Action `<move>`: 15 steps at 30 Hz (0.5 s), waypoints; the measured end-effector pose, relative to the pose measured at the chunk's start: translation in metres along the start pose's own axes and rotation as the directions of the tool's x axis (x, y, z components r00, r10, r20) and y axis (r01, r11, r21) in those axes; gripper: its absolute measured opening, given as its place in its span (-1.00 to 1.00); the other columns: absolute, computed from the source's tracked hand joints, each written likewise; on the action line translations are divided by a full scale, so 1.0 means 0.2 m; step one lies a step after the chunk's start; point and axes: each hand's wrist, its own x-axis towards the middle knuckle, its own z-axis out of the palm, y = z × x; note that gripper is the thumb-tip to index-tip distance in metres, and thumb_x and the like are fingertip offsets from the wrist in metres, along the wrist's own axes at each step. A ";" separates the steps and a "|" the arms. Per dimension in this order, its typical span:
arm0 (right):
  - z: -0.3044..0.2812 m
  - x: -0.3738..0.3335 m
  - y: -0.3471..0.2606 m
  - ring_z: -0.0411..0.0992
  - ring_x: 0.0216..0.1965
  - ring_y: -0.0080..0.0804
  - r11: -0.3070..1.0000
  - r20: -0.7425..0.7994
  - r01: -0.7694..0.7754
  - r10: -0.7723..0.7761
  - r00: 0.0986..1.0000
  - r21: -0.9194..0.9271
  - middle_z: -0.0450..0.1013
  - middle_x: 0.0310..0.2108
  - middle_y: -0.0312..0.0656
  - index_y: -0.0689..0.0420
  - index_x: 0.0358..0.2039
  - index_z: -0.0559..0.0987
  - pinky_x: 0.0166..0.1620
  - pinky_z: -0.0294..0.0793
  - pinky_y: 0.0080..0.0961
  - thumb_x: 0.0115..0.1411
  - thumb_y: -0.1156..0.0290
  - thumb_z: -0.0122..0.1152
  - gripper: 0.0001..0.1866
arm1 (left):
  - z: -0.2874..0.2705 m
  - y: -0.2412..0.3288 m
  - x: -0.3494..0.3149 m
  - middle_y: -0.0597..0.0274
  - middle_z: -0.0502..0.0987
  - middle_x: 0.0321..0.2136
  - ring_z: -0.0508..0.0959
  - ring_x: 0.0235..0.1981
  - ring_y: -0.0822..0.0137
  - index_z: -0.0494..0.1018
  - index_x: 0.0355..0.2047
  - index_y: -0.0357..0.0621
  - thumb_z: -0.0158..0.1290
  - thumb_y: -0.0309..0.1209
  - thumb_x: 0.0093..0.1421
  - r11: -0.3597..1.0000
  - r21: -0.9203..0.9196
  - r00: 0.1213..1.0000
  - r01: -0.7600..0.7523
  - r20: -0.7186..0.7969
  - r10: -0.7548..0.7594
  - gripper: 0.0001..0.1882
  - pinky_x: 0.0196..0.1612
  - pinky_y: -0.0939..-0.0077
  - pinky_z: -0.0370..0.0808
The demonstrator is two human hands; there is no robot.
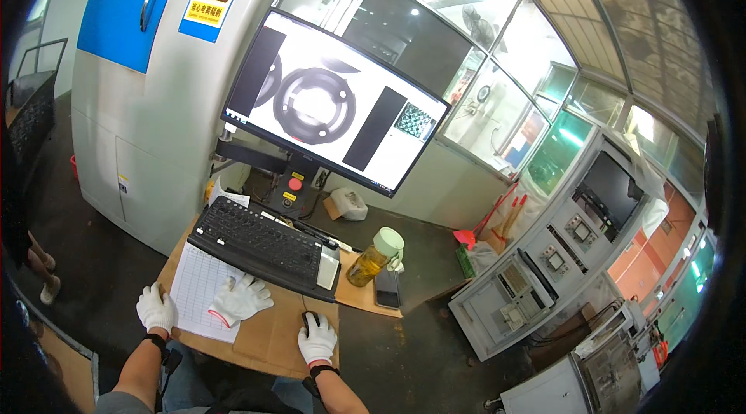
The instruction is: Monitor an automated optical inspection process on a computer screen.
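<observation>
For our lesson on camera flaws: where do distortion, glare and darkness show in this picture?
Head view: edges of the tall cabinet bow; the picture's rim falls to black; glare bleaches the upper window panes; the monitor glows near-white in places; the floor lies dim; the left hand and right hand look fairly sharp.

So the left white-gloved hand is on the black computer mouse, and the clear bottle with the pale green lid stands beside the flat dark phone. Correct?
Wrong hand: the head view shows the right white-gloved hand on the black computer mouse. The clear bottle with the pale green lid does stand beside the flat dark phone.
</observation>
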 end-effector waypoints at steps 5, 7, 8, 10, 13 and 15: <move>0.00 0.01 0.01 0.52 -0.04 0.10 1.000 0.000 -0.003 0.003 1.000 0.030 0.46 0.15 -0.09 -0.23 0.16 0.57 0.02 0.54 0.07 0.17 0.17 0.25 -0.50 | -0.02 0.03 0.02 0.01 0.54 -0.09 0.59 -0.10 -0.04 0.50 0.09 -0.05 0.13 -0.28 0.25 1.000 0.012 0.999 0.019 0.042 -0.020 -0.60 -0.04 0.04 0.53; -0.02 0.01 0.00 0.52 -0.05 0.10 0.999 -0.004 -0.026 0.026 1.000 0.030 0.45 0.14 -0.08 -0.22 0.17 0.56 0.01 0.54 0.07 0.18 0.17 0.24 -0.50 | 0.01 0.00 0.02 0.01 0.54 -0.09 0.58 -0.08 -0.04 0.50 0.10 -0.06 0.12 -0.29 0.27 1.000 0.000 1.000 0.018 0.018 -0.018 -0.61 -0.02 0.04 0.53; -0.02 0.00 -0.01 0.52 -0.04 0.11 0.999 0.004 -0.021 0.020 1.000 0.041 0.45 0.15 -0.06 -0.20 0.17 0.56 0.03 0.53 0.06 0.17 0.18 0.25 -0.50 | 0.00 0.01 0.02 0.00 0.54 -0.08 0.58 -0.07 -0.04 0.49 0.10 -0.07 0.11 -0.30 0.28 0.999 -0.001 0.998 0.042 0.039 -0.042 -0.61 0.00 0.05 0.53; 0.01 0.00 -0.01 0.51 -0.04 0.11 0.999 0.015 -0.003 0.003 1.000 0.045 0.45 0.17 -0.05 -0.17 0.19 0.55 0.03 0.52 0.05 0.17 0.17 0.25 -0.48 | 0.03 -0.02 0.02 0.01 0.54 -0.07 0.58 -0.06 -0.04 0.49 0.10 -0.07 0.11 -0.30 0.28 1.000 0.003 1.000 0.022 0.019 -0.022 -0.62 0.00 0.06 0.53; 0.01 -0.01 0.00 0.51 -0.04 0.10 0.998 -0.004 -0.006 0.006 1.000 0.056 0.44 0.17 -0.07 -0.17 0.20 0.53 0.02 0.53 0.05 0.17 0.18 0.26 -0.47 | 0.07 -0.06 0.02 0.01 0.54 -0.07 0.58 -0.07 -0.04 0.48 0.11 -0.07 0.10 -0.30 0.30 1.000 0.001 0.999 -0.028 -0.018 0.028 -0.62 -0.02 0.06 0.54; 0.01 -0.01 0.01 0.51 -0.04 0.09 0.998 -0.002 -0.023 0.023 1.000 0.055 0.44 0.18 -0.07 -0.17 0.19 0.53 0.02 0.53 0.04 0.17 0.18 0.26 -0.47 | 0.07 -0.05 0.02 0.01 0.54 -0.07 0.59 -0.07 -0.04 0.48 0.11 -0.06 0.10 -0.30 0.30 1.000 0.005 1.000 0.003 0.030 -0.003 -0.62 -0.03 0.07 0.55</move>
